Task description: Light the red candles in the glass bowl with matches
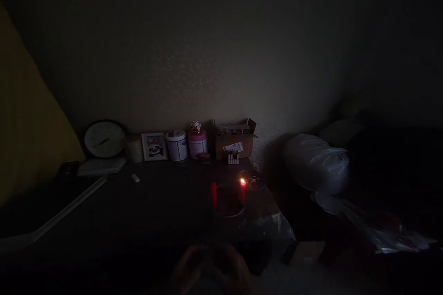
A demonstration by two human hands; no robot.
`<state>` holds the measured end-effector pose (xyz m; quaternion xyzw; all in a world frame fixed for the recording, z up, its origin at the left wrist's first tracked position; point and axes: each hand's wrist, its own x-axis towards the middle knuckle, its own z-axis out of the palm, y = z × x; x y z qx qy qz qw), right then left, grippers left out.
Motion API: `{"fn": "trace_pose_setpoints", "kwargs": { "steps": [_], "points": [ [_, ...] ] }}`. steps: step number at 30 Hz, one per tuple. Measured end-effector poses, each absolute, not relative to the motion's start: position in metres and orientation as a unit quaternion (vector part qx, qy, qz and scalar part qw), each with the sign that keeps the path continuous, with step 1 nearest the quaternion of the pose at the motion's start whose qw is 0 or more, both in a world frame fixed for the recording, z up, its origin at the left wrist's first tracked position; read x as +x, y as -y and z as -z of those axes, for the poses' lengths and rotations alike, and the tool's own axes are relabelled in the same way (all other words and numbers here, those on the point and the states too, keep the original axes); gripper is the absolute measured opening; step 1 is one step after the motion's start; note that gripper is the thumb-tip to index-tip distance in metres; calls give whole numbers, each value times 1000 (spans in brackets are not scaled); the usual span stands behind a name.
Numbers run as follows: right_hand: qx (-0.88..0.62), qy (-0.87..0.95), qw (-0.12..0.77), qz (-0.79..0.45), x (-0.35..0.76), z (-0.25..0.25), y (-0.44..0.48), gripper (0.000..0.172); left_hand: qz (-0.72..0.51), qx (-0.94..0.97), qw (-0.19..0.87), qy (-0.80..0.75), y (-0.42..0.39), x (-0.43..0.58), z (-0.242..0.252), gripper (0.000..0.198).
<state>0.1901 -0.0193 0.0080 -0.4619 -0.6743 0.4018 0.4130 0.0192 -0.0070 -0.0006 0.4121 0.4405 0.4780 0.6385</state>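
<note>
Low in the dim view, my left hand [189, 265] and my right hand [234, 265] are close together in front of the table's near edge. Their fingers curl inward, and a tiny glint shows between them, but darkness hides what they hold. Beyond them on the table, a lit red candle [242, 192] stands upright at the right side of a round dish [232, 215]. A second red candle [214, 195], unlit, stands at the dish's left side. Neither hand touches the candles or the dish.
Along the wall are a round clock [104, 139], a panda picture frame [154, 147], two tubs [177, 146] with a lucky cat figurine [195, 126] on one, and an open cardboard box [224, 145]. A glass plate [255, 180] sits behind the candles. White plastic bags [314, 161] lie right.
</note>
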Motion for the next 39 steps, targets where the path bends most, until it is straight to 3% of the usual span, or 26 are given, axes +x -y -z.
{"fn": "trace_pose_setpoints", "kwargs": {
  "steps": [8,15,20,28,32,39],
  "points": [
    [-464,690,423,-361,178,8,16,36,-465,426,652,-421,22,7,-8,22],
    [-411,607,482,-480,178,0,20,34,-468,388,660,-441,8,8,11,22],
    [-397,576,492,-518,174,-10,24,35,-485,278,727,-399,16,13,16,20],
    [-347,565,556,-502,156,-3,26,28,-475,212,760,-389,26,16,4,29],
    [-371,583,523,-500,155,-7,28,33,-479,194,771,-373,25,16,5,36],
    [-424,573,527,-462,153,-4,32,26,-481,161,790,-343,26,16,7,25]
  ]
}}
